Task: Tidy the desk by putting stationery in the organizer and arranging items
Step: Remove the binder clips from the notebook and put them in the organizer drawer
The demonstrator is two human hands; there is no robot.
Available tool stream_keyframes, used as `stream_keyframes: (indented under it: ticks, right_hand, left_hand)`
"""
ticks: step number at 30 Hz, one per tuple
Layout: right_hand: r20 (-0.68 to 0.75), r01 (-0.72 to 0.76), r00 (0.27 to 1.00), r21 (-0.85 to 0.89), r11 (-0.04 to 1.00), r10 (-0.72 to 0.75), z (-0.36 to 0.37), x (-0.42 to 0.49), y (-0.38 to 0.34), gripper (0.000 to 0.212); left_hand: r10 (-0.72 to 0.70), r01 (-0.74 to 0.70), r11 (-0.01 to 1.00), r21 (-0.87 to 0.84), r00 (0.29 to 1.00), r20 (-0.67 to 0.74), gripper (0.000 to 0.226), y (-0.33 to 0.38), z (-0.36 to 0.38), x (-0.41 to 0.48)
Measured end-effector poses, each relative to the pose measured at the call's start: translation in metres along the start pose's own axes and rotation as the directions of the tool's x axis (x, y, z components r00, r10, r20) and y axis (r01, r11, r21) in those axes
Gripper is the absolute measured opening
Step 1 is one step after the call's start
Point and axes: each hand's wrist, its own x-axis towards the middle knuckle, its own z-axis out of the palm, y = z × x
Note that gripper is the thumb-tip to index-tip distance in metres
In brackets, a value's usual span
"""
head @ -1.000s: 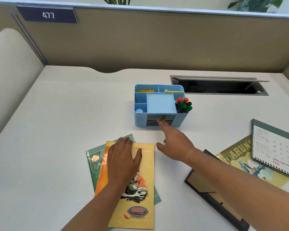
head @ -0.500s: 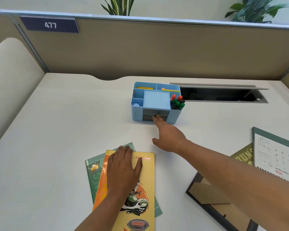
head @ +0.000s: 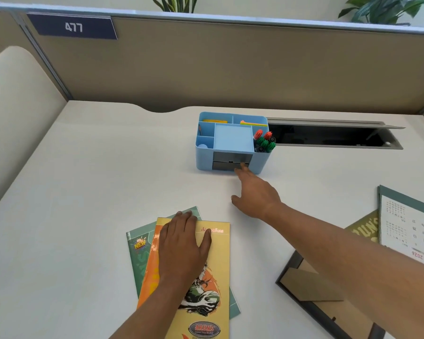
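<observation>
A light blue organizer (head: pixel 203 156) stands mid-desk, with red and green markers (head: pixel 264 140) in its right compartment and yellow and pink notes at the back. My right hand (head: pixel 256 193) reaches forward, fingertips touching the grey lower drawer (head: pixel 224 165) on its front. My left hand (head: pixel 182 243) lies flat, fingers spread, on a yellow-orange notebook (head: pixel 216 285) that overlaps a green notebook (head: pixel 138 248) beneath it.
A desk calendar (head: pixel 406 223) lies at the right over an olive-green notebook (head: pixel 364 227). A dark picture frame (head: pixel 311 289) lies face down near the front right. An open cable slot (head: pixel 328 135) sits behind the organizer. Cubicle walls close the back and left.
The organizer has slid away toward the back of the desk with my right hand pushing on its drawer front. My left hand stays on the notebooks.
</observation>
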Motion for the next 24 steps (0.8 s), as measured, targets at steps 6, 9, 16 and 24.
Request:
stream_keyframes:
  ticks: [6,9,16,24]
  right_hand:
    - [0.001,-0.013,1.0,0.022,1.0,0.013,-0.001,-0.001,0.003,0.082]
    - [0.002,-0.013,1.0,0.105,0.994,0.012,0.001,-0.01,0.005,0.082]
    - [-0.104,0.05,0.994,0.292,0.955,-0.02,0.021,-0.071,0.032,0.061]
    - [-0.24,0.002,0.966,0.369,0.929,0.093,0.011,-0.155,0.101,0.05]
  left_hand:
    - [0.008,-0.008,1.0,-0.006,1.0,-0.009,0.042,0.001,-0.001,0.0]
    - [0.015,-0.015,1.0,-0.005,1.0,-0.008,0.041,0.0,-0.001,0.0]
    - [0.002,-0.002,1.0,-0.023,1.0,-0.003,0.045,-0.001,-0.002,0.001]
    - [0.025,-0.026,1.0,0.015,0.999,0.045,0.043,0.001,-0.009,0.004]
